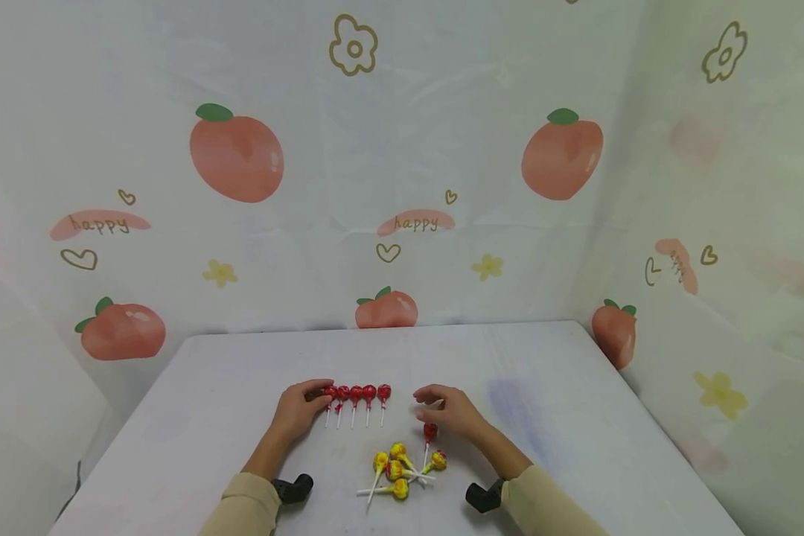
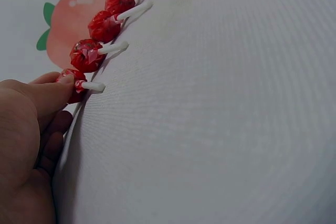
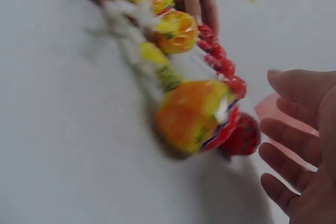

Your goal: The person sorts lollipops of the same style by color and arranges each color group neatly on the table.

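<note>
Several red lollipops lie side by side in a row on the table, white sticks toward me. At the row's left end my left hand pinches the head of the outermost red lollipop between thumb and fingers. My right hand hovers right of the row with its fingers spread and nothing held. Just below it lies one separate red lollipop. In the right wrist view, a yellow lollipop overlaps that red one, left of the fingers.
Nearer me, several yellow lollipops lie in a loose pile with crossed sticks. The white-covered table ends at a patterned cloth backdrop. Each wrist wears a black camera mount.
</note>
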Available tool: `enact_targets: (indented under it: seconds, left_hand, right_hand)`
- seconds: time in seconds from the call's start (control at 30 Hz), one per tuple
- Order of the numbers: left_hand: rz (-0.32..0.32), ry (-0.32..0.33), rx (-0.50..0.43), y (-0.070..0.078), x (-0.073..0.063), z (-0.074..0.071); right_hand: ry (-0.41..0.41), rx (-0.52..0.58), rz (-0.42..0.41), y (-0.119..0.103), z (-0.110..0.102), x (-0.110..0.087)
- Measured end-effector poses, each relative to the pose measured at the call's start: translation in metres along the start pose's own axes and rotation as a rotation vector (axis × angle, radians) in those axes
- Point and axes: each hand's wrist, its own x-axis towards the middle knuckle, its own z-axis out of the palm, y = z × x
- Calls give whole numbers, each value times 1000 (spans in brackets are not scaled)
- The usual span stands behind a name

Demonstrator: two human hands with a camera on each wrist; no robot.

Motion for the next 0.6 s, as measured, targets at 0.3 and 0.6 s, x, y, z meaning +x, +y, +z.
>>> enact_targets:
  seconds: [0.3,0.6]
  left_hand:
    - [6,0,0,-1,1,-1]
    - [-3,3,9,-1,1,0]
  right_hand:
    - [-18,-87,-1,6,-2,-19]
    - [-98,-202,-25,5,-5,-18]
